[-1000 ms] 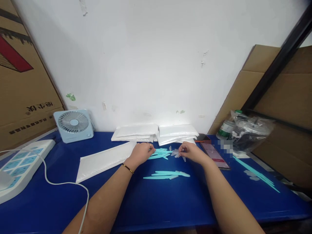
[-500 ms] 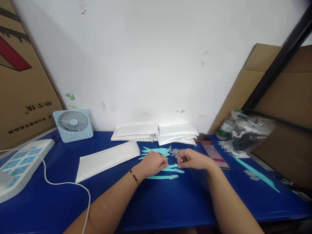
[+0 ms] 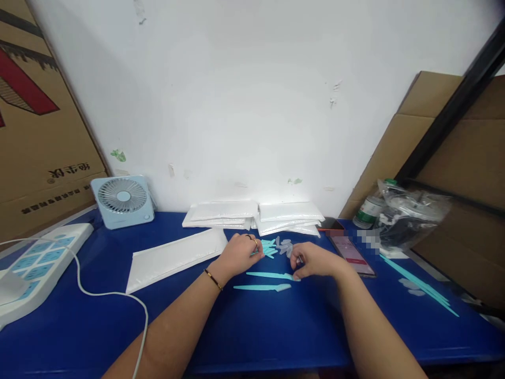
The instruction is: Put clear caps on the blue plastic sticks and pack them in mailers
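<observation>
My left hand (image 3: 240,253) is closed over the pile of teal eyebrow razors (image 3: 270,247), its fingertips pinching at a razor on the pile's left side. Part of that razor is hidden under the fingers. Two more eyebrow razors lie flat in front, an upper one (image 3: 268,275) and a lower one (image 3: 258,287), with their heads to the right. My right hand (image 3: 313,260) is curled at the upper razor's head, thumb close to or touching it; what its fingers hold, if anything, is hidden. Between the hands sit small translucent caps (image 3: 284,245).
White padded mailers (image 3: 221,211) stack against the wall, and one mailer (image 3: 177,258) lies at left. A fan (image 3: 123,201), a power strip (image 3: 43,263) and its cable (image 3: 106,297) are leftward. Rightward are a phone (image 3: 351,255), more razors (image 3: 422,287), a bottle (image 3: 369,210) and a plastic bag (image 3: 410,216).
My left hand has moved left and back, from the front razors to the pile. The topmost front razor no longer lies there. My right hand has shifted slightly toward the upper razor's head.
</observation>
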